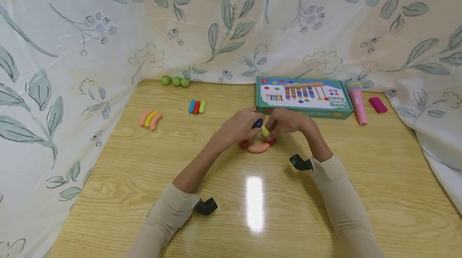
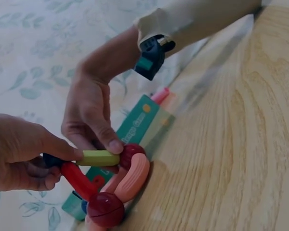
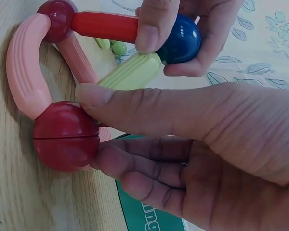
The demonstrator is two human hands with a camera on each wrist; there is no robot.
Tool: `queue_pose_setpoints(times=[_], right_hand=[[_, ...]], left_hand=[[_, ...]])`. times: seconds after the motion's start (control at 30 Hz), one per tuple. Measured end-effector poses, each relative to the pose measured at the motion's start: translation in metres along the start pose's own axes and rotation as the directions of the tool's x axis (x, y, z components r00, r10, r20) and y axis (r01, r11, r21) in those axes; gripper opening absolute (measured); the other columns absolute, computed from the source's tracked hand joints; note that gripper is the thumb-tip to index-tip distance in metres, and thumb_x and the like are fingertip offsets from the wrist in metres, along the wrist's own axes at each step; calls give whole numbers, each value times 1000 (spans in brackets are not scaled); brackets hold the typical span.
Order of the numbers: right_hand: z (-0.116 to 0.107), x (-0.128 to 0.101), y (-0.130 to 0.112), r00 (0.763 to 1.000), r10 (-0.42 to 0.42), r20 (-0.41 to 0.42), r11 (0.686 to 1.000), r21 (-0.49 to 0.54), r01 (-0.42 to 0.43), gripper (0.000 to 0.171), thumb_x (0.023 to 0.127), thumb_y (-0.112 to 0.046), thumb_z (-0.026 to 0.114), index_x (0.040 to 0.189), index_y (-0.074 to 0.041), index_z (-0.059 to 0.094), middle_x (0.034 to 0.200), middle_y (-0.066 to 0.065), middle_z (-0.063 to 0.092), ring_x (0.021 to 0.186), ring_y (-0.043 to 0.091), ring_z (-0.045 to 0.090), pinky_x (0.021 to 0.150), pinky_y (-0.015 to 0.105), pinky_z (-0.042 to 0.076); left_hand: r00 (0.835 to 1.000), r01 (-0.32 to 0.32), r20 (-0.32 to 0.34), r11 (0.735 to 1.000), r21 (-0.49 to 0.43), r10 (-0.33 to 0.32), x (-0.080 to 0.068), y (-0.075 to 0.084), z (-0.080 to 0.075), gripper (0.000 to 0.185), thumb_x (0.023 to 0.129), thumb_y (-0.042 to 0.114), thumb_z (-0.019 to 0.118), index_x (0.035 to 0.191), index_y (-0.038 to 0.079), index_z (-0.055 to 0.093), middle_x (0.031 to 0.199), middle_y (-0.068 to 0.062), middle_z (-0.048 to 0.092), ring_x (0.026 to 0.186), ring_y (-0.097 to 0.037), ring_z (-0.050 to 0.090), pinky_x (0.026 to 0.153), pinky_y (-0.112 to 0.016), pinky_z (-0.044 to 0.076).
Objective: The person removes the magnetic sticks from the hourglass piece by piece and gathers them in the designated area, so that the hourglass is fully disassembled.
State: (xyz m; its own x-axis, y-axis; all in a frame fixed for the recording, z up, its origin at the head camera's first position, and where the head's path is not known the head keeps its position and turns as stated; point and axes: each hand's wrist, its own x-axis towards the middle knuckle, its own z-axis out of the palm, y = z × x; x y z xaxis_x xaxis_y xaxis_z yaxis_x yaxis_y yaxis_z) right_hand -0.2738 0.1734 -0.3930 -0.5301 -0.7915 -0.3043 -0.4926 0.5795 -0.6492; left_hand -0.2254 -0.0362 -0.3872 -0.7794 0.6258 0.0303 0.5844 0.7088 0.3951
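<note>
While the wooden table (image 1: 119, 177) is bordered on the left and at the back by a leaf-printed white cloth (image 1: 54, 49), open wood is left along the near edge, broken only by a bright glare patch. Towards the left, three curved plastic pieces in pink, yellow and salmon (image 1: 150, 118) are laid side by side, well apart from the hands. Behind them, at the back edge, three small green balls (image 1: 175, 81) are lined up against the cloth, and three short straight sticks in blue, red and green (image 1: 197, 106) are set just in front of those.

At the middle of the table, a dark blue ball (image 3: 183, 41) is gripped by the curled fingers of the left hand (image 1: 236, 127), a red straight stick (image 3: 106, 26) running from it to a dark red ball (image 3: 58, 13). A curved salmon-pink piece (image 3: 21, 67) is laid on the wood between that ball and a second dark red ball (image 3: 65, 137). A light green straight stick (image 3: 132, 72) is pinched between thumb and fingers of the right hand (image 1: 288, 123), one end close to the blue ball.

Just behind the hands a teal game box with printed rings (image 1: 303, 97) is placed. To its right a pink toy microphone (image 1: 358, 103) and a magenta block (image 1: 377, 104) are set near the cloth's right edge.
</note>
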Motion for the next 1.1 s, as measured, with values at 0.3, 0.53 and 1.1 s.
queue_pose_setpoints(times=[0.3,0.53,1.1], right_hand=[[-2,-6,2,999,-10,-34,1000,5,10,9,90,-10,81,83,-4,81,70,0,70,60,2,43,58,19,35],[-2,-8,4,998,52,-44,999,8,-51,5,90,-12,82,90,-7,84,83,7,80,68,4,51,64,20,44],[1,-6,2,998,63,-28,998,-11,-64,6,90,-11,81,84,-11,82,69,-6,62,67,8,47,63,22,37]], left_hand=[[999,-33,-25,998,-49,32,3,-3,-5,22,98,12,72,118,4,72,99,-9,68,88,-18,57,76,-24,48],[993,69,-84,989,-133,-81,-2,-18,-24,38,99,31,74,129,10,66,105,-7,71,91,-21,60,75,-28,51],[863,318,-399,947,-46,-309,17,-215,-52,36,90,-2,70,125,-7,63,131,-29,67,127,-47,60,114,-58,44]])
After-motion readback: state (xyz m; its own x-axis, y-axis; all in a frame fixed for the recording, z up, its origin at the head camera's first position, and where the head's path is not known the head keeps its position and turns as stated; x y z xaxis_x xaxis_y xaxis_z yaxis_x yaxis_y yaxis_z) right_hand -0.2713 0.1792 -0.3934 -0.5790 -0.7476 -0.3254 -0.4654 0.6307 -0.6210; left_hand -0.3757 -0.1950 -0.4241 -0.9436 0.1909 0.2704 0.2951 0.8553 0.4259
